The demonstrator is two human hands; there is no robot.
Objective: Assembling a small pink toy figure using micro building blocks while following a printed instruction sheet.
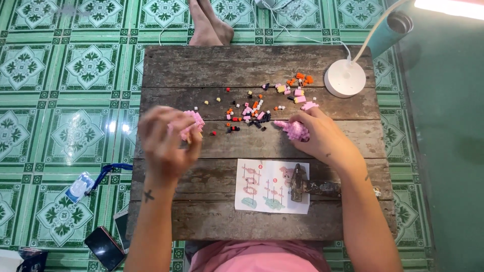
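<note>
Here, near the middle of the frame, my left hand [166, 143] is blurred, its fingers curled together around a small pink brick assembly [194, 121] that pokes out above my knuckles at the left-centre of the wooden table [252, 65]. My right hand [320, 136], right of centre, has its fingers closed on a second pink brick piece [296, 131], pressing it down against the boards; exactly how the fingertips pinch it I cannot tell, since the hand covers most of it. Judging by what lies about, the build seems to be partway: two pink sub-assemblies exist and are held apart from each other, one in each hand, not yet joined. Plenty looks left, because a scatter of loose bricks [252, 108], pink, orange, black, white and yellow, is strewn across the upper middle of the table between and above my hands. The instruction sheet [267, 186] lies in the lower centre, with a dark hammer head [300, 182] resting on its right side. A white round lamp base [345, 78] stands at the upper right of the table. On the green tiled floor at lower left lie a phone [105, 248] and a blue lanyard badge [91, 181]; someone's bare feet [209, 25] show at the top.
</note>
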